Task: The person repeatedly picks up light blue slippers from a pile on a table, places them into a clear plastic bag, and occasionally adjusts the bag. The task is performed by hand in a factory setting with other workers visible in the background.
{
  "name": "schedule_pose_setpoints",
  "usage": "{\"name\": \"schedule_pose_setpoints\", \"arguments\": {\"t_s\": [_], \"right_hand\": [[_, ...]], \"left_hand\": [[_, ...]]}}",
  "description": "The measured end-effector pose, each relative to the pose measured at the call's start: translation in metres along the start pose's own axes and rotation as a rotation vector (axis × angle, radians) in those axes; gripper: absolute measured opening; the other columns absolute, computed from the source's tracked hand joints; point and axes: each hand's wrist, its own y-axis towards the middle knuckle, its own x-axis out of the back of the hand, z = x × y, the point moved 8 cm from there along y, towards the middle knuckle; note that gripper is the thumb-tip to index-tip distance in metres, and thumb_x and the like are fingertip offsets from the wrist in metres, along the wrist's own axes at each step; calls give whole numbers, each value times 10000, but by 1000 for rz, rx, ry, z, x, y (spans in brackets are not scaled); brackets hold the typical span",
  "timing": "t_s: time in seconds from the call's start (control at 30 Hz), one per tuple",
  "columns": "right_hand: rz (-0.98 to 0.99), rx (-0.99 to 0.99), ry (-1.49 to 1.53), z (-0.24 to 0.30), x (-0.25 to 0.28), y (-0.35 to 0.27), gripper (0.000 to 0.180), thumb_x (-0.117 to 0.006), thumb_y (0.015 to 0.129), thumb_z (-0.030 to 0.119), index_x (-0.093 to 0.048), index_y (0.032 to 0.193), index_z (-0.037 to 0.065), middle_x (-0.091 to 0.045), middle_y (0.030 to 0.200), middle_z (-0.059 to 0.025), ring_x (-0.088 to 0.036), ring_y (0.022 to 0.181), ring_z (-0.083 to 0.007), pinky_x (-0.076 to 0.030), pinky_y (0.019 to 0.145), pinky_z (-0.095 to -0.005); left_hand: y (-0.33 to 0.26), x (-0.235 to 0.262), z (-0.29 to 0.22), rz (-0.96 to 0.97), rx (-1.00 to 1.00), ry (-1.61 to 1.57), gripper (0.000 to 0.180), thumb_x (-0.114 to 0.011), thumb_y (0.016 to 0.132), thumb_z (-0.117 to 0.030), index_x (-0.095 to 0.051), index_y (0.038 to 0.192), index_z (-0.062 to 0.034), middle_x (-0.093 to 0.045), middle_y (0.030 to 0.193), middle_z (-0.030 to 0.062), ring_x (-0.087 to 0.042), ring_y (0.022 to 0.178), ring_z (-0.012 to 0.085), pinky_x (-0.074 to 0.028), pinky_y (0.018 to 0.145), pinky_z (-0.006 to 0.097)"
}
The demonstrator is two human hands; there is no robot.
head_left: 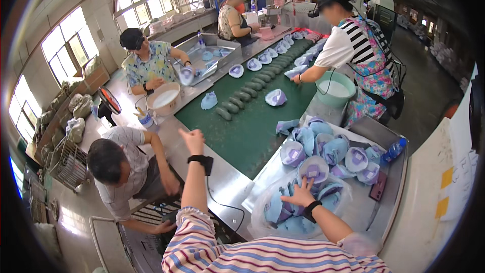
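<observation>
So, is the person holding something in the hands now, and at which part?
Nothing is gripped. The right hand lies spread, fingers open, on top of the clear plastic bag of light blue pieces. The left hand is raised above the steel table, empty.

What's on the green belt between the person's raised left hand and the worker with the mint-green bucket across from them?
In the head view, between the left hand and the bucket runs the green belt, mostly bare, with one blue-and-white shoe upper lying on it.

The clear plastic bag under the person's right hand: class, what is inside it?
Inside the clear plastic bag lie light blue shoe uppers. The right hand rests spread on top, hiding some; how many lie underneath cannot be seen.
</observation>
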Motion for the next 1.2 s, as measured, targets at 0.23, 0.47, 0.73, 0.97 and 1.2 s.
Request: {"name": "schedule_pose_setpoints", "arguments": {"t_s": [0.23,0.47,0.73,0.97,1.2], "right_hand": [[92,-2,-185,59,-1,-4,1082,-509,634,799,-401,1335,-18,-82,1486,-232,77,1333,-513,-232,883,-762],[156,18,-82,29,10,8,766,-650,632,503,-506,1261,91,-174,1467,-154,-26,1367,-425,-297,929,-687],[248,82,-170,-9,9,13,776,-646,646,506,-503,1273,71,-147,1411,-351,-65,1300,-564,-165,1040,-615],[276,-135,-311,51,4,-4,857,-621,662,650,-502,1289,77,-74,1489,-189,84,1340,-490,-332,889,-705],[284,-12,-318,21,-5,11,881,-625,623,706,-556,1242,84,-119,1488,-178,37,1376,-403,-344,882,-696]], "left_hand": [[-113,-51,4,605,-423,526,642,-558,808,-112,-211,1343,-33,-648,858,153,-644,678,276,-518,590,389],[-302,-77,68,1349,-541,739,549,-636,798,-349,-476,1264,-105,-507,1227,185,-495,1124,346,-426,930,409],[-312,-33,149,1446,-82,1030,516,-614,792,-263,-492,1275,-129,-462,1226,253,-490,1072,439,-417,904,477],[-347,-49,109,1503,-477,883,543,-631,682,-38,-520,1212,-71,-571,1064,159,-586,907,344,-470,837,411],[-147,-118,80,1159,-228,438,460,-580,832,-124,-400,1210,64,-588,729,102,-581,655,238,-475,622,376]]}}
